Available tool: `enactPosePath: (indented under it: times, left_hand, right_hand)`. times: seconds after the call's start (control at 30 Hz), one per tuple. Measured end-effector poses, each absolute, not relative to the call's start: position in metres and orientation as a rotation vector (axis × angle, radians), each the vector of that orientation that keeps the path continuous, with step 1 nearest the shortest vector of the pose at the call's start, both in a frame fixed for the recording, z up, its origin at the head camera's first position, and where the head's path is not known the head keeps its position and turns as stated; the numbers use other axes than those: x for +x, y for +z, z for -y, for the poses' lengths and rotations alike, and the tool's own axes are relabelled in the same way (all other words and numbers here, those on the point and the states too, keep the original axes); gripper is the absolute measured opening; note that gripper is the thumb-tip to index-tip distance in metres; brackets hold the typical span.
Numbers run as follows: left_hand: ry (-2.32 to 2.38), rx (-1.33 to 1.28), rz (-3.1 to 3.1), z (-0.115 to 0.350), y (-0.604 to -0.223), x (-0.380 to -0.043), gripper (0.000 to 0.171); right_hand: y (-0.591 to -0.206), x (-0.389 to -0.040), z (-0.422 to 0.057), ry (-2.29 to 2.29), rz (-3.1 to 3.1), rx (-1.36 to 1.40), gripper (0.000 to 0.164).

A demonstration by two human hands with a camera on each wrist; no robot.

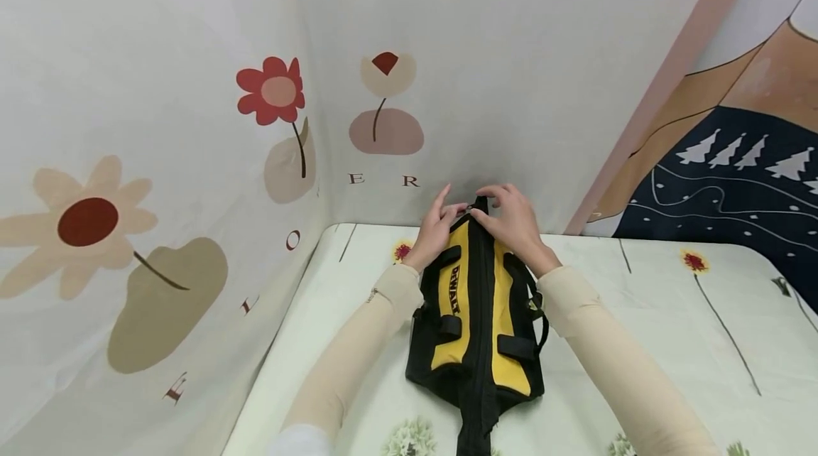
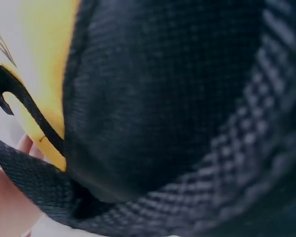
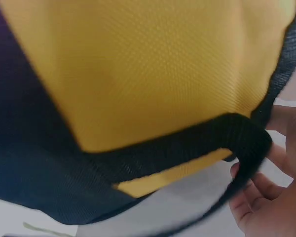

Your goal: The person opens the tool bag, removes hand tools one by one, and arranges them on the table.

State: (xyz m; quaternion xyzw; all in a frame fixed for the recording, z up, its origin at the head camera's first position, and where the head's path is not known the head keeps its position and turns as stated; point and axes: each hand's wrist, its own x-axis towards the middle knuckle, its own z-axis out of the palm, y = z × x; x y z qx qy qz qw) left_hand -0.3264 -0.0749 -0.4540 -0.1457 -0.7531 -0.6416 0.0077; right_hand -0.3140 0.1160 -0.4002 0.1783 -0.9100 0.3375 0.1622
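Note:
A black and yellow DeWalt tool bag (image 1: 445,292) lies lengthwise on the bed-like surface, a dark zipper (image 1: 481,285) running along its top. At its far end, my left hand (image 1: 436,230) pinches the small zipper pull (image 1: 470,207) between thumb and fingers. Opposite it, my right hand (image 1: 516,225) grips the black fabric tab at that end, thumb on the near side. Black fabric and yellow panel (image 2: 44,59) fill most of the left wrist view. In the right wrist view, a black strap (image 3: 172,153) hangs across the yellow side, partly in front of the right hand.
A pale floral cover (image 1: 645,342) spreads under the bag. Close behind the far end stands a white printed cloth wall (image 1: 511,87), with another along the left. A loose black end strap (image 1: 476,420) trails toward me. Handle loops (image 1: 517,347) lie along the bag's sides.

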Motion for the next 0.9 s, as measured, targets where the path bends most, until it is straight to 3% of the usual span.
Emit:
enactPosePath:
  times: [0.3,0.6,0.9]
  left_hand:
    - [-2.212,-0.32,2.33,0.071,-0.464,-0.327,0.067]
    - [-2.239,-0.33,2.295,0.073,-0.468,-0.326,0.068]
    - [-2.203,-0.314,2.285,0.074,-0.473,-0.325,0.069]
  right_hand:
    - [-0.396,-0.325,-0.106,0.948,2.68,0.448,0.039]
    - [-0.403,-0.329,-0.105,1.022,2.641,0.414,0.019]
    - [-0.402,-0.329,-0.105,1.076,2.648,0.408,0.011]
